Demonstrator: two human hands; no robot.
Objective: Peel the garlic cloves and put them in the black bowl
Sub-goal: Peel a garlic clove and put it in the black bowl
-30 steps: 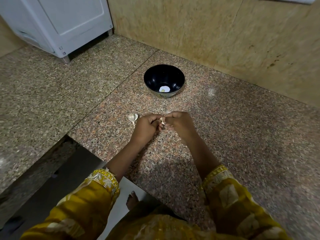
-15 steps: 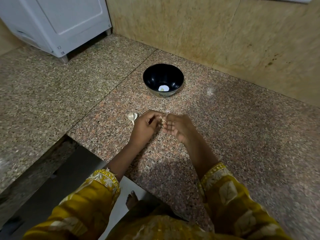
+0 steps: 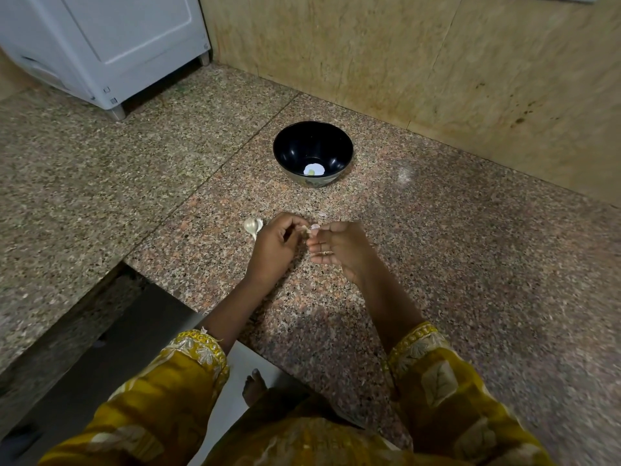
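Observation:
The black bowl (image 3: 295, 146) stands on the granite counter (image 3: 453, 264), beyond my hands, with a pale spot at its bottom. Just in front of it, my left hand (image 3: 274, 245) and my right hand (image 3: 341, 252) meet at the fingertips. Between them is a small garlic clove (image 3: 311, 229). The left thumb and fingers pinch it, and the right fingertips pinch its pinkish skin. A thin scrap of skin lies across my right fingers. Another piece of garlic (image 3: 252, 226), whitish with a stem, lies on the counter right beside my left hand.
A small flake of skin (image 3: 322, 214) lies between my hands and the bowl. A beige stone wall (image 3: 437, 79) rises behind the bowl. A white appliance (image 3: 111, 45) stands at the back left. The counter edge drops off at lower left, where a bare foot (image 3: 253, 386) shows.
My right hand has rolled so its fingers face up and has drawn slightly away from the left. The left hand keeps its pinch on the clove. The bowl and the loose garlic have not moved.

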